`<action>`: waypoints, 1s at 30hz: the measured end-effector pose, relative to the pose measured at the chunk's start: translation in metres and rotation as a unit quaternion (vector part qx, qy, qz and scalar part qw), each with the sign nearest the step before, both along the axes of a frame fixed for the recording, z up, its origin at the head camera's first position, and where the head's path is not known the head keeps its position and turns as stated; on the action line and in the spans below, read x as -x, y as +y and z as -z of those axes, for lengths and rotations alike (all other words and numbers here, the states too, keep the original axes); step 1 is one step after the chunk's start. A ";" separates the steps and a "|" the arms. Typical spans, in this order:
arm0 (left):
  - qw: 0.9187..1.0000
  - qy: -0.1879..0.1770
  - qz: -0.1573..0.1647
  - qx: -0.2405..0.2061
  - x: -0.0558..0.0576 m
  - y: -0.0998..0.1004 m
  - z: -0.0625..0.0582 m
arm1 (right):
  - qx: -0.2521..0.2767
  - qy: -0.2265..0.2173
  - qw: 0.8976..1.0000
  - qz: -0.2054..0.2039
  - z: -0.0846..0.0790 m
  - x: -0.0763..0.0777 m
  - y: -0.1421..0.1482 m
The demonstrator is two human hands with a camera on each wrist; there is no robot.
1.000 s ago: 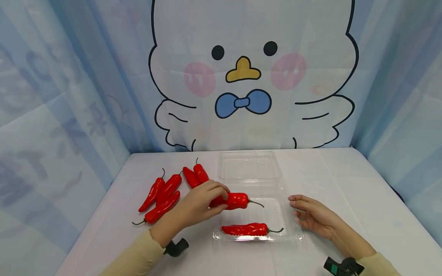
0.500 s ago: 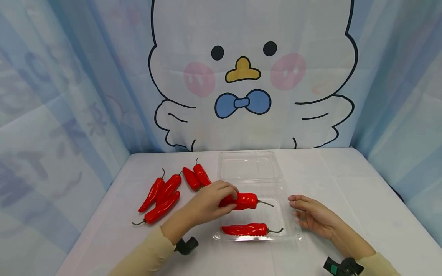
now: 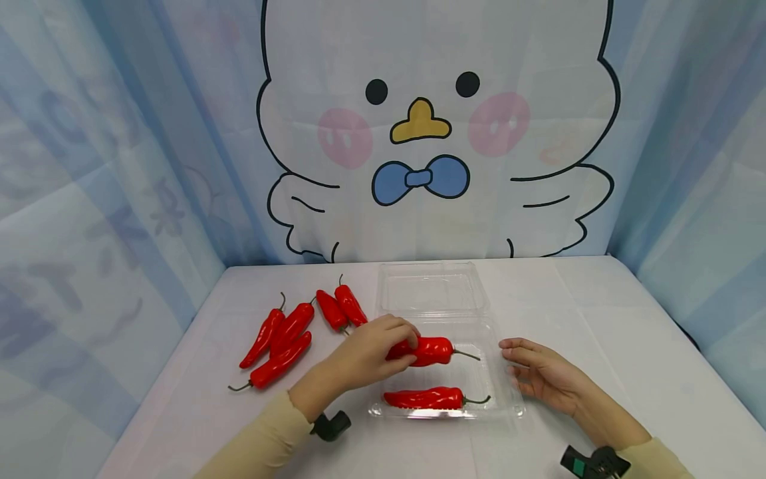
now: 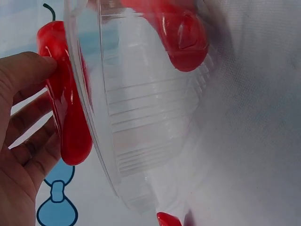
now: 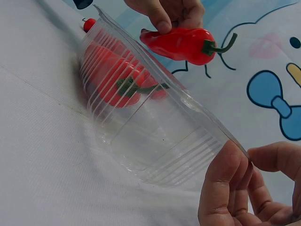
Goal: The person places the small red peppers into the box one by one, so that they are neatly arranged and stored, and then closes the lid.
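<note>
My left hand pinches a red chili pepper by its tapered end, the green stem pointing right. This pepper hangs over the clear plastic container, above its rim in both wrist views. Inside the container, along its near side, lies another red chili pepper, stem to the right. At the container's right side, my right hand holds the rim between thumb and fingers, as the right wrist view shows. The container's hinged lid lies folded back on the far side.
Several more chili peppers lie on the white table left of the container: a group at the left and a pair farther back. A curtain with a cartoon figure hangs behind the table.
My left hand has moved to the right with its pepper, farther over the container, and the pair of peppers behind it shows more. My right hand has stayed put.
</note>
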State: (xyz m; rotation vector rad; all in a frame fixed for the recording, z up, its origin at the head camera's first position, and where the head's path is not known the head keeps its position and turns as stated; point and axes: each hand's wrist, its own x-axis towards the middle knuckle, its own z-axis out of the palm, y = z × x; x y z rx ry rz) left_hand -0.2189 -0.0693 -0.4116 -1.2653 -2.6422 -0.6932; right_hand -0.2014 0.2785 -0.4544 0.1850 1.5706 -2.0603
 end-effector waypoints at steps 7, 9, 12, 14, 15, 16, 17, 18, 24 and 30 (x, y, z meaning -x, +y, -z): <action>1.000 0.001 0.004 0.004 0.002 0.003 0.004 | -0.003 -0.003 1.000 0.002 -0.001 0.000 -0.001; 1.000 0.001 0.005 0.007 0.003 0.005 0.005 | -0.004 -0.004 1.000 0.002 -0.001 0.001 -0.001; 1.000 -0.001 0.007 0.012 0.004 0.007 0.005 | -0.005 -0.005 1.000 0.004 0.000 0.001 -0.001; 1.000 -0.004 0.007 0.016 0.004 0.008 0.007 | -0.004 -0.005 1.000 0.005 0.000 0.001 -0.001; 1.000 -0.006 0.006 0.018 0.005 0.008 0.007 | -0.003 -0.004 1.000 0.004 0.000 0.001 -0.001; 1.000 -0.007 0.005 0.019 0.005 0.009 0.008 | -0.002 -0.004 1.000 0.005 0.001 0.001 -0.001; 1.000 -0.009 0.004 0.020 0.005 0.009 0.009 | -0.001 -0.003 1.000 0.004 0.000 0.001 -0.001; 1.000 -0.010 0.003 0.020 0.005 0.009 0.009 | -0.001 -0.002 1.000 0.005 0.000 0.001 -0.002; 1.000 -0.014 0.001 0.027 0.007 0.011 0.013 | -0.011 -0.005 1.000 0.011 -0.001 0.001 -0.003; 0.998 -0.039 -0.006 0.052 0.009 0.013 0.019 | -0.027 -0.009 0.999 0.016 0.000 0.001 -0.003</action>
